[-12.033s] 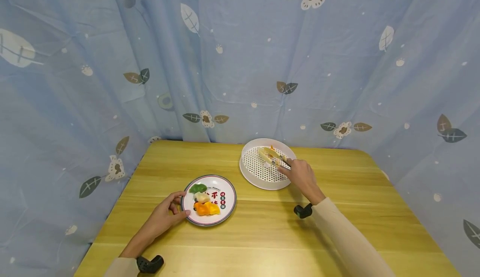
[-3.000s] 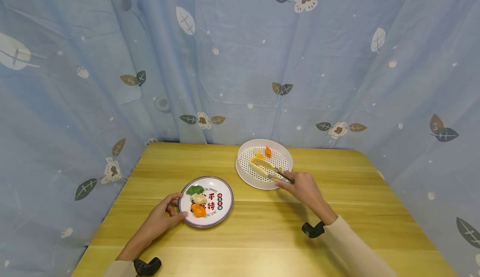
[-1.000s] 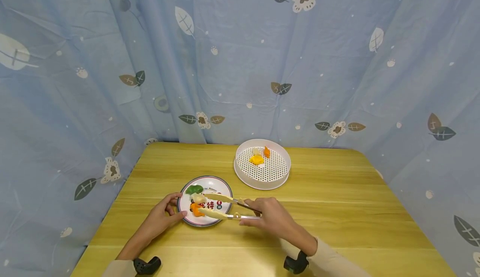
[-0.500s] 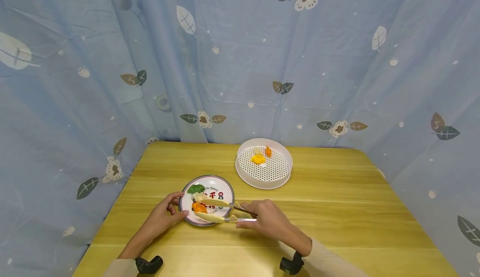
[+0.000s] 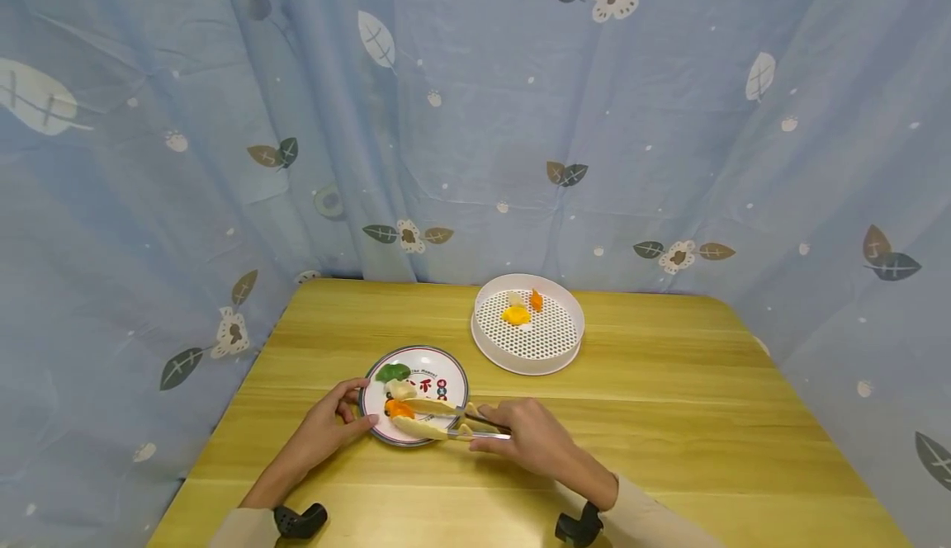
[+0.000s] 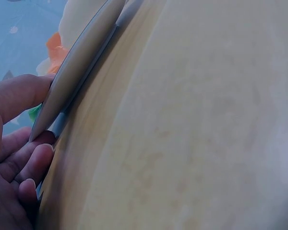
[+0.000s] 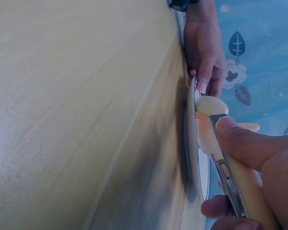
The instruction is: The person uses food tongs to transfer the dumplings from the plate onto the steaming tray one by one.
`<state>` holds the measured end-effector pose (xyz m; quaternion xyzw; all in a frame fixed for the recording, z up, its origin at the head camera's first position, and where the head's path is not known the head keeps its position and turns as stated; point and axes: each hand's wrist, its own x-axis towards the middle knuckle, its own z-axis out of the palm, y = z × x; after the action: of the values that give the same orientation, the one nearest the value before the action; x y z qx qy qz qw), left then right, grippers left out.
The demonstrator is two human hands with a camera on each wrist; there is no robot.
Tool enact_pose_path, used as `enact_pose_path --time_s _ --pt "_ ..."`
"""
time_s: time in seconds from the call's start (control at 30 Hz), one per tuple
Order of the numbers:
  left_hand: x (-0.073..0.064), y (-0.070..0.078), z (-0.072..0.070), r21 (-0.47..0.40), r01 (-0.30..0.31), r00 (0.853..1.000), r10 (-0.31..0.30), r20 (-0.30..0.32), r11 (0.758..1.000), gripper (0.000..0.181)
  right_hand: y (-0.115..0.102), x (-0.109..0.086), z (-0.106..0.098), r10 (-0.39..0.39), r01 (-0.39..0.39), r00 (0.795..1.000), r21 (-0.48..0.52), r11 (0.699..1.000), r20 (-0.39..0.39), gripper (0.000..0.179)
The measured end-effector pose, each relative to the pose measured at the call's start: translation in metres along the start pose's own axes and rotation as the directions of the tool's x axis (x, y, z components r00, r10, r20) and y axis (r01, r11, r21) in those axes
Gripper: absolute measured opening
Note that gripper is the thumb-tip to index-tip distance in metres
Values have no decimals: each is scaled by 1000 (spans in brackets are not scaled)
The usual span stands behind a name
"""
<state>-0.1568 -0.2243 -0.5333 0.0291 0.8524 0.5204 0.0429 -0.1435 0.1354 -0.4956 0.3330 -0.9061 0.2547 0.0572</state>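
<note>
My left hand [image 5: 330,420] pinches the left rim of a white plate [image 5: 438,366] with a blue-and-red border. In the left wrist view the thumb [image 6: 21,96] lies on top of the rim, fingers beneath. On the plate are green [image 5: 392,372], white [image 5: 401,389] and orange [image 5: 399,408] dumpling-shaped pieces in a row. My right hand [image 5: 531,436] grips metal tongs [image 5: 423,430] with cream-coloured tips. The tongs reach over the plate from the right, their spread tips on either side of the orange piece. In the right wrist view the tips partly cover that piece.
A round white steamer tray with a perforated base [image 5: 527,364] stands behind and right of the plate. Inside it lie yellow [image 5: 516,315], whitish [image 5: 516,299] and orange [image 5: 537,300] pieces. The wooden table [image 5: 669,399] meets a blue patterned curtain [image 5: 475,119] at its back edge.
The yellow piece has gone from the plate into the steamer tray. The tongs have since come back to the plate and shifted from beside the white piece to around the orange one.
</note>
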Motion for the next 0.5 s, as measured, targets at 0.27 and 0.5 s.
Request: enact_pose_path --time_s 0.27,0.5 --pt "-3 -2 1 -26 8 1000 -7 7 1000 66 -1 -4 -1 -11 12 998 16 1000 -55 55" --pt "0 0 1 -16 4 1000 -4 -7 1000 66 0 -3 -18 -18 22 995 36 999 -94 54"
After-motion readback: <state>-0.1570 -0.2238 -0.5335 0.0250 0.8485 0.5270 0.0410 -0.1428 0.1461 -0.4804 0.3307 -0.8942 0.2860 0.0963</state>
